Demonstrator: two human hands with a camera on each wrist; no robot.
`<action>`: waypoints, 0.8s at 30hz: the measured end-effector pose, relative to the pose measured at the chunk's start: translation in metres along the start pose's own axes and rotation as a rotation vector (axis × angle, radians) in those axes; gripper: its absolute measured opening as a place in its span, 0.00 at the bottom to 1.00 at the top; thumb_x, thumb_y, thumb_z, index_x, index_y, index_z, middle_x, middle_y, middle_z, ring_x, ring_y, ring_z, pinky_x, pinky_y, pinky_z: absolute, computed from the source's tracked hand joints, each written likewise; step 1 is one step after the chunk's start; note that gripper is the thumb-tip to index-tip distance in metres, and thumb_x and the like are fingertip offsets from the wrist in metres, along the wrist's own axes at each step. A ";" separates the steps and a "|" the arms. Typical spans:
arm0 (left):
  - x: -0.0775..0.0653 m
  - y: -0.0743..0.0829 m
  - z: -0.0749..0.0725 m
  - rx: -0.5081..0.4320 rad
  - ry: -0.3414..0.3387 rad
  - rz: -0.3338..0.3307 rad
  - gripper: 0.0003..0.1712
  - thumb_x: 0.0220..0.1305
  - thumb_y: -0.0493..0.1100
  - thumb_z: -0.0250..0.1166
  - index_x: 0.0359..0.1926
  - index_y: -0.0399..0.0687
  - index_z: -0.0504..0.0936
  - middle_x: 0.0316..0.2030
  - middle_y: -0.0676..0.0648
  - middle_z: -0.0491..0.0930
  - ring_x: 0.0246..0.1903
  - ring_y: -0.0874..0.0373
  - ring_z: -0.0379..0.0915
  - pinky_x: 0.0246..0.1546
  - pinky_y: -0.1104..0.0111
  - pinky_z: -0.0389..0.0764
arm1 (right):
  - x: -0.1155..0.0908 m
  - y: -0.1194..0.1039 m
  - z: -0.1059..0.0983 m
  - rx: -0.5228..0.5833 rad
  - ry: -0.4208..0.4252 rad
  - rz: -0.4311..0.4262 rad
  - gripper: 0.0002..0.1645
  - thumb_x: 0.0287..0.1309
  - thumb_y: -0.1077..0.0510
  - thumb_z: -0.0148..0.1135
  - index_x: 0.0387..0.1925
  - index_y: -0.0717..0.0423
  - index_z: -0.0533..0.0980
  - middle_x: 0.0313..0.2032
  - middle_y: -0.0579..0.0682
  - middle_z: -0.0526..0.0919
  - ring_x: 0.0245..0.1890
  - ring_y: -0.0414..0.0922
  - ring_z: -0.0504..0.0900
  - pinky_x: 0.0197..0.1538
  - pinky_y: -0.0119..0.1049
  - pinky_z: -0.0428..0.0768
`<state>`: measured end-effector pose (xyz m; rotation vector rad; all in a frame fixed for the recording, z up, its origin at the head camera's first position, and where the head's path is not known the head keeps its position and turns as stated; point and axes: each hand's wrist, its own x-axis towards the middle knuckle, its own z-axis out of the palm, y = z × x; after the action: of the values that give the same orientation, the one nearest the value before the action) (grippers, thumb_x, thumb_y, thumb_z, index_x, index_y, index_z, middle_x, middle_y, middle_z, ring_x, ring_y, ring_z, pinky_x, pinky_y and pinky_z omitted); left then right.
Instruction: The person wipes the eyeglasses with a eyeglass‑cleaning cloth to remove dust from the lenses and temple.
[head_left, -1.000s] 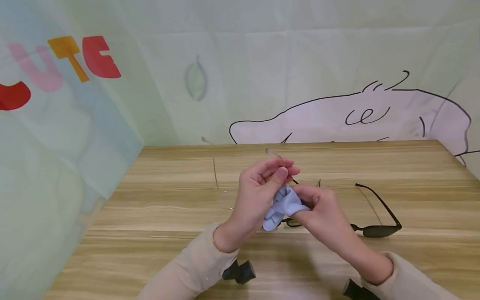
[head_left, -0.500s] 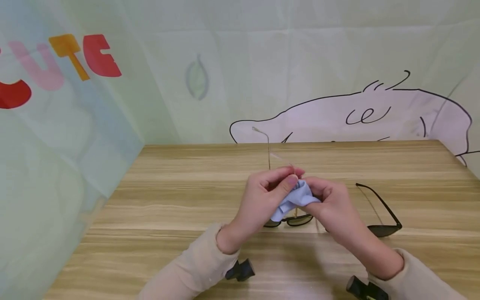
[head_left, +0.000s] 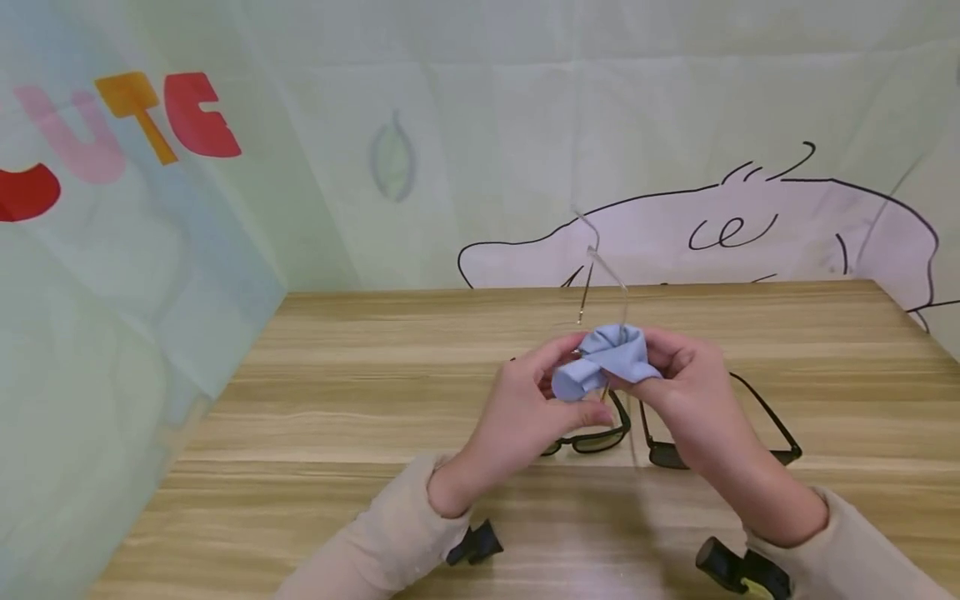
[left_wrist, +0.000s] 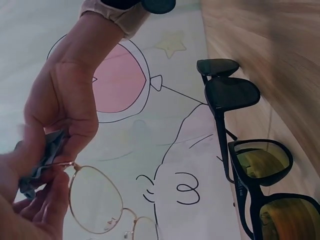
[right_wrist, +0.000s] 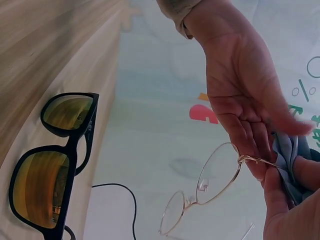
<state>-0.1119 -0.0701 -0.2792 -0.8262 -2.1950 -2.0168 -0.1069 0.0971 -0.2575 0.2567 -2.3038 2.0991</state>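
Observation:
Gold wire-rimmed eyeglasses (left_wrist: 95,200) are held up between both hands over the table, their temples pointing up in the head view. My right hand (head_left: 693,400) pinches a light blue cloth (head_left: 626,360) wrapped around the hinge end of one temple. My left hand (head_left: 521,412) has its fingers curled behind the cloth, holding the eyeglasses near the hinge and rim, while its thumb stands away from the cloth. In the right wrist view that thumb is blurred. Part of the frame is hidden by the cloth and fingers.
Black sunglasses with yellow-orange lenses (right_wrist: 42,187) lie on the wooden table (head_left: 337,417) beneath the hands. Another black pair with dark lenses (left_wrist: 232,94) lies to their right. A printed cloth backdrop (head_left: 480,150) stands behind the table edge.
Both hands have moved right and the cloth has risen slightly. The eyeglasses have been turned, with their temples now pointing higher. My left thumb has come away from the cloth.

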 end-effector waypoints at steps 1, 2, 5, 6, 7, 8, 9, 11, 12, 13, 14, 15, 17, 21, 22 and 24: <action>0.000 0.000 0.001 0.036 0.008 0.033 0.35 0.46 0.33 0.73 0.58 0.38 0.72 0.46 0.43 0.80 0.41 0.61 0.78 0.42 0.69 0.79 | 0.000 0.000 0.000 0.003 0.007 -0.010 0.23 0.53 0.72 0.62 0.52 0.73 0.72 0.37 0.41 0.85 0.42 0.37 0.81 0.46 0.29 0.77; 0.000 -0.001 0.002 0.075 0.019 0.070 0.35 0.45 0.32 0.74 0.57 0.39 0.73 0.46 0.44 0.80 0.41 0.61 0.78 0.42 0.69 0.79 | 0.000 0.000 0.000 0.007 0.011 -0.022 0.23 0.52 0.73 0.62 0.52 0.73 0.72 0.37 0.40 0.85 0.42 0.37 0.81 0.45 0.29 0.77; 0.002 -0.003 0.006 0.173 0.070 0.148 0.32 0.45 0.31 0.74 0.55 0.38 0.74 0.44 0.44 0.81 0.42 0.60 0.78 0.44 0.70 0.77 | -0.001 0.000 0.001 0.033 0.012 -0.047 0.22 0.51 0.74 0.62 0.51 0.75 0.72 0.36 0.40 0.85 0.42 0.37 0.81 0.45 0.29 0.77; 0.002 -0.003 0.007 0.193 0.086 0.157 0.31 0.46 0.32 0.73 0.54 0.38 0.75 0.44 0.44 0.81 0.43 0.60 0.78 0.45 0.71 0.77 | -0.001 -0.001 0.001 0.038 0.012 -0.050 0.22 0.51 0.74 0.62 0.51 0.75 0.72 0.36 0.40 0.85 0.42 0.37 0.81 0.45 0.29 0.78; 0.002 -0.004 0.008 0.211 0.097 0.167 0.30 0.47 0.32 0.73 0.53 0.37 0.75 0.43 0.44 0.81 0.43 0.60 0.78 0.45 0.71 0.76 | -0.001 -0.001 0.001 0.038 0.011 -0.052 0.22 0.51 0.74 0.62 0.50 0.75 0.72 0.36 0.40 0.85 0.42 0.38 0.81 0.45 0.29 0.78; 0.002 -0.004 0.009 0.227 0.103 0.178 0.29 0.47 0.32 0.73 0.52 0.37 0.75 0.43 0.43 0.82 0.43 0.60 0.78 0.45 0.72 0.76 | -0.001 -0.001 0.001 0.044 0.011 -0.049 0.21 0.51 0.74 0.62 0.50 0.74 0.73 0.36 0.40 0.85 0.42 0.37 0.81 0.45 0.29 0.78; 0.002 -0.004 0.010 0.248 0.107 0.188 0.28 0.47 0.32 0.73 0.52 0.37 0.75 0.43 0.43 0.82 0.42 0.59 0.78 0.44 0.73 0.76 | -0.001 -0.002 0.001 0.047 0.016 -0.047 0.20 0.51 0.74 0.63 0.49 0.71 0.75 0.35 0.40 0.85 0.41 0.37 0.81 0.45 0.29 0.78; 0.002 -0.003 0.010 0.261 0.091 0.208 0.25 0.48 0.31 0.72 0.49 0.35 0.76 0.41 0.42 0.82 0.41 0.58 0.79 0.42 0.74 0.77 | 0.000 -0.002 -0.001 0.072 0.026 -0.041 0.18 0.50 0.73 0.63 0.46 0.64 0.78 0.34 0.40 0.85 0.41 0.37 0.81 0.45 0.29 0.77; 0.001 -0.002 0.010 0.270 0.079 0.221 0.22 0.49 0.30 0.71 0.47 0.34 0.77 0.39 0.42 0.82 0.39 0.58 0.80 0.40 0.75 0.78 | 0.001 -0.003 -0.002 0.091 0.026 -0.043 0.18 0.50 0.73 0.64 0.45 0.61 0.79 0.34 0.40 0.85 0.41 0.37 0.81 0.46 0.28 0.77; 0.001 -0.002 0.010 0.283 0.066 0.236 0.20 0.49 0.30 0.70 0.46 0.33 0.77 0.36 0.42 0.83 0.37 0.58 0.80 0.39 0.76 0.78 | 0.001 -0.004 -0.004 0.109 0.026 -0.048 0.17 0.50 0.73 0.64 0.43 0.58 0.79 0.34 0.40 0.85 0.41 0.37 0.82 0.46 0.28 0.77; 0.001 -0.001 0.010 0.297 0.055 0.245 0.18 0.49 0.29 0.70 0.44 0.33 0.78 0.34 0.42 0.83 0.35 0.58 0.81 0.37 0.77 0.78 | 0.002 -0.005 -0.005 0.125 0.026 -0.053 0.17 0.50 0.73 0.64 0.42 0.54 0.80 0.34 0.41 0.85 0.42 0.37 0.82 0.46 0.28 0.76; 0.001 0.000 0.010 0.301 0.041 0.252 0.15 0.50 0.28 0.69 0.42 0.32 0.79 0.33 0.42 0.83 0.34 0.58 0.81 0.36 0.78 0.77 | 0.003 -0.005 -0.007 0.152 0.022 -0.058 0.18 0.50 0.73 0.64 0.41 0.52 0.80 0.35 0.42 0.85 0.42 0.37 0.82 0.47 0.28 0.76; 0.000 0.000 0.011 0.327 0.025 0.276 0.10 0.49 0.28 0.69 0.36 0.31 0.81 0.29 0.42 0.83 0.31 0.58 0.82 0.34 0.81 0.77 | 0.005 -0.006 -0.010 0.201 0.015 -0.070 0.18 0.51 0.74 0.63 0.40 0.51 0.81 0.36 0.43 0.85 0.43 0.38 0.81 0.47 0.28 0.76; -0.001 -0.002 0.011 0.378 0.029 0.337 0.06 0.47 0.27 0.70 0.29 0.33 0.83 0.27 0.43 0.84 0.29 0.59 0.82 0.33 0.83 0.75 | 0.007 -0.008 -0.014 0.258 0.019 -0.081 0.18 0.52 0.75 0.61 0.38 0.51 0.81 0.36 0.45 0.85 0.43 0.39 0.82 0.46 0.28 0.77; -0.001 -0.003 0.011 0.396 0.030 0.354 0.05 0.47 0.27 0.70 0.28 0.34 0.83 0.26 0.44 0.83 0.28 0.59 0.82 0.33 0.83 0.75 | 0.008 -0.008 -0.015 0.268 0.023 -0.087 0.18 0.52 0.75 0.61 0.38 0.51 0.81 0.36 0.46 0.85 0.43 0.39 0.82 0.45 0.28 0.78; -0.002 -0.004 0.011 0.439 0.028 0.393 0.05 0.48 0.28 0.70 0.28 0.35 0.83 0.27 0.44 0.84 0.28 0.60 0.81 0.33 0.84 0.75 | 0.009 -0.009 -0.018 0.307 0.023 -0.106 0.19 0.52 0.77 0.59 0.37 0.53 0.82 0.36 0.47 0.85 0.42 0.39 0.82 0.45 0.28 0.78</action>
<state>-0.1088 -0.0604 -0.2852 -1.0491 -2.1265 -1.3001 -0.1166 0.1132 -0.2461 0.3467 -1.9015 2.3786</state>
